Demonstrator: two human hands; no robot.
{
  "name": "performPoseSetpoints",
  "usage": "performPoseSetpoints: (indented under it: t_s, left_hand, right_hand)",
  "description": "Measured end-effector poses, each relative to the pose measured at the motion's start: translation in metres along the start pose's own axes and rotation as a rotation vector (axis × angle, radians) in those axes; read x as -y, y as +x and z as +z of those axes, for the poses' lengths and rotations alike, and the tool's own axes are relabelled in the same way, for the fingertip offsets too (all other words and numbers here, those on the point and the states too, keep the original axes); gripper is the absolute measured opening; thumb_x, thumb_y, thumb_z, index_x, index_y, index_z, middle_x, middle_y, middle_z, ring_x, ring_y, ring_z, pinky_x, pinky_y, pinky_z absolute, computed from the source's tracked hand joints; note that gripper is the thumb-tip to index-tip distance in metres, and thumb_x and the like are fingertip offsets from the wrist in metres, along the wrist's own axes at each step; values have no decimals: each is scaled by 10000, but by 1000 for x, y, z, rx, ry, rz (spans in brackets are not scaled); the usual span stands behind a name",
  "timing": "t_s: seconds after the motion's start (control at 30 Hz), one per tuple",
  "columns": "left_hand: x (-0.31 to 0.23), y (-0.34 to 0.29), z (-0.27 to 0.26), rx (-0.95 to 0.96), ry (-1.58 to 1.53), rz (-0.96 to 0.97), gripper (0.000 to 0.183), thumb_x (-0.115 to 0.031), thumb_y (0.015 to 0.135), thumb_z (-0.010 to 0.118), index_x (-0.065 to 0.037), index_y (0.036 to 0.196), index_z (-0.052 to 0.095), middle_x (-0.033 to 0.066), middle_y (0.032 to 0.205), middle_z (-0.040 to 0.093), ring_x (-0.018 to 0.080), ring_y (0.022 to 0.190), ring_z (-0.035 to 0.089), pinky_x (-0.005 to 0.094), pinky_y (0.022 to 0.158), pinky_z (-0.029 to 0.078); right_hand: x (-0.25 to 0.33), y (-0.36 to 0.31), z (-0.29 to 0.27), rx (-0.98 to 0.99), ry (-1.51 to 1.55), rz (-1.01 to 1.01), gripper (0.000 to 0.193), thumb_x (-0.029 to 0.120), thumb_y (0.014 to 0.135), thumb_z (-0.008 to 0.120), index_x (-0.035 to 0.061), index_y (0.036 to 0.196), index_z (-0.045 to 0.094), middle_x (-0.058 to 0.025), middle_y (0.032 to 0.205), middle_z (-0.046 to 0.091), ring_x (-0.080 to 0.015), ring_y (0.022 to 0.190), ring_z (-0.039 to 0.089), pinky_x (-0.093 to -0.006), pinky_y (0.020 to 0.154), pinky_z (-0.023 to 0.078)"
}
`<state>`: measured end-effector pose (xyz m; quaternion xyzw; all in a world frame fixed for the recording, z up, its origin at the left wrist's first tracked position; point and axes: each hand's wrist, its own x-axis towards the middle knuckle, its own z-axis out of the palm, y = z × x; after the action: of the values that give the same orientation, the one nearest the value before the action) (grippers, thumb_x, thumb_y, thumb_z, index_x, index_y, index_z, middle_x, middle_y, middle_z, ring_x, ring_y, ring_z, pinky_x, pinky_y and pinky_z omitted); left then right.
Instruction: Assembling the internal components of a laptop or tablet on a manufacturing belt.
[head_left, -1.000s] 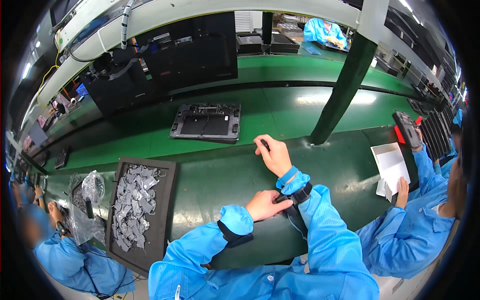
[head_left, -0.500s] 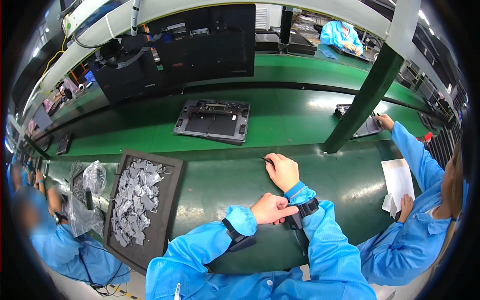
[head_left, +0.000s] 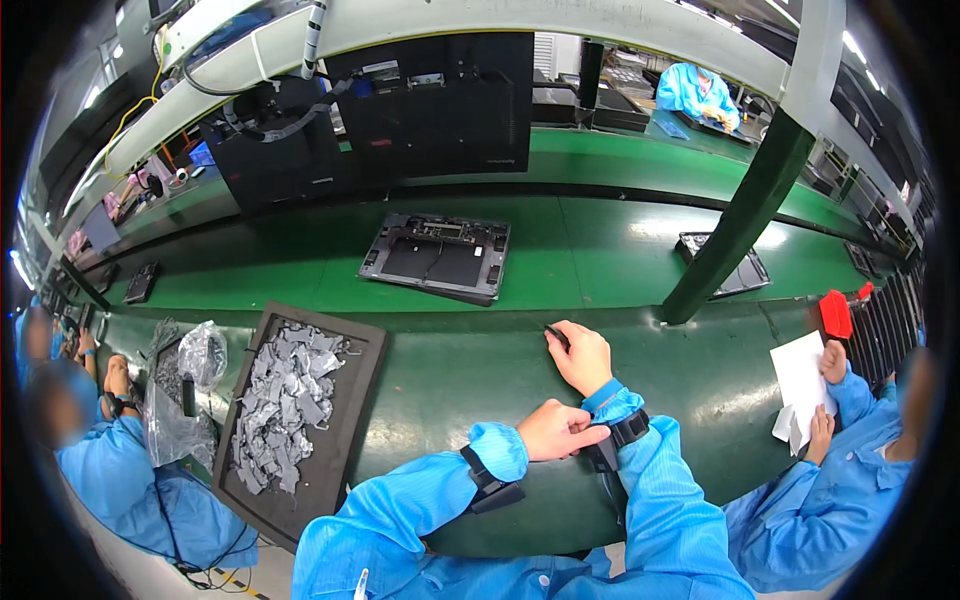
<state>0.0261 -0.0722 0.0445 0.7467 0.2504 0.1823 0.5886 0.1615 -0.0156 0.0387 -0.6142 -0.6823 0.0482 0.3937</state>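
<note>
My right hand (head_left: 582,360) is closed over the green bench, around a slender black tool (head_left: 556,338). Only its dark end shows beyond the fingers, so its exact kind is hidden. Just nearer, my left hand (head_left: 560,430) lies against my right wrist, fingers curled and thumb stretched toward the black device (head_left: 604,456) strapped there. What its fingers hold, if anything, is hidden. A blue band (head_left: 603,395) circles my right wrist. To the left lies a dark tray (head_left: 364,385) bearing a heap of torn grey strips (head_left: 285,405).
An opened laptop base (head_left: 435,258) lies on the raised green shelf ahead. Another opened device (head_left: 740,272) sits behind the green post (head_left: 740,215). At right, a co-worker handles white paper (head_left: 800,375); a red box (head_left: 836,314) is nearby. Plastic bags (head_left: 172,425) lie left.
The view has shifted slightly; my hands keep nearly the same pose. The co-worker at right has drawn one hand back from the device on the shelf to the white paper.
</note>
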Motion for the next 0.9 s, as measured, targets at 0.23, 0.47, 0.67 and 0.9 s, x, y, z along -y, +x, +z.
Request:
performPoseSetpoints:
  t_s: [0.23,0.47,0.67,0.9]
  left_hand:
    - [-3,-5,4,20,21,-34,409,-357,967,621,-15,746,662,63,566,618,113,490,619,271,483,491]
    - [-5,-4,4,33,4,-75,458,-393,977,594,-17,716,619,51,567,614,118,517,640,272,491,499]
    - [-4,-2,3,64,2,-81,463,-412,971,599,-24,717,613,46,594,630,107,528,643,256,494,500]
    - [-6,-2,4,70,-20,-93,458,-422,972,595,-30,737,621,43,626,647,101,543,645,255,499,499]
  right_hand:
    - [1,-6,-1,-10,-9,3,159,231,863,664,90,932,687,-101,796,687,-327,702,669,-432,605,513]
    - [2,-4,-1,7,-7,13,162,235,862,665,89,928,685,-100,790,687,-328,707,670,-435,609,514]
    - [-1,-4,-1,-26,0,-11,176,231,855,675,71,921,702,-115,778,687,-307,672,666,-399,606,515]
    - [0,-5,-3,6,3,11,160,243,862,664,94,918,679,-99,788,688,-328,710,672,-439,606,515]
